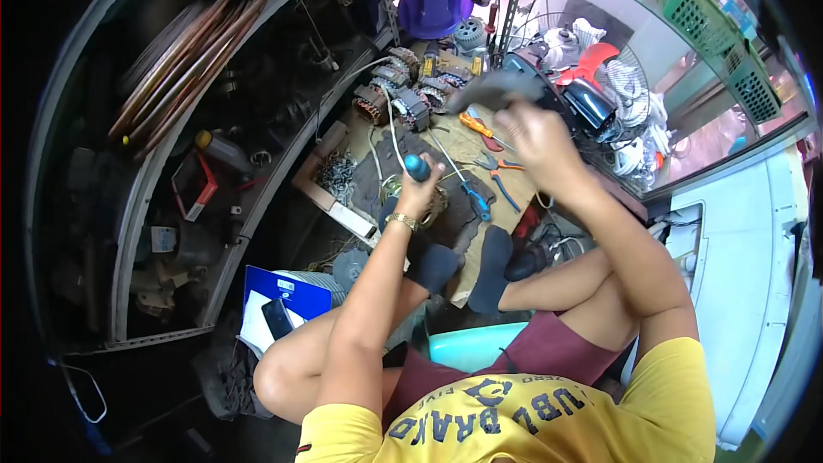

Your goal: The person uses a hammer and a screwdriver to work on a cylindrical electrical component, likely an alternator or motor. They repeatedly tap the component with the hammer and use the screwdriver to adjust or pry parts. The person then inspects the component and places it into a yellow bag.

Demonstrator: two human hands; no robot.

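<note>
One blue-handled tool (417,168) stands roughly upright in the left hand (417,196), whose fingers are wrapped around it, above a metal part (440,202) mostly hidden beneath. The right hand (533,139) is lifted to the far right, its fingers curled round a dark grey object (499,91) too blurred to name. If that object swung toward the handle and missed, it could hit the left thumb or knuckles; fast motion and a small target would be the cause. The tool's tip is out of sight, so a slip could send it toward the left foot (433,268) or right foot (491,267), both close by in thin socks. Right of the left hand, the blue screwdriver (480,205) and pliers (497,170) lie loose on the brown board (504,216); a jolt could shift them. Farther off, an elbow knock could scratch the copper windings (371,106).
</note>
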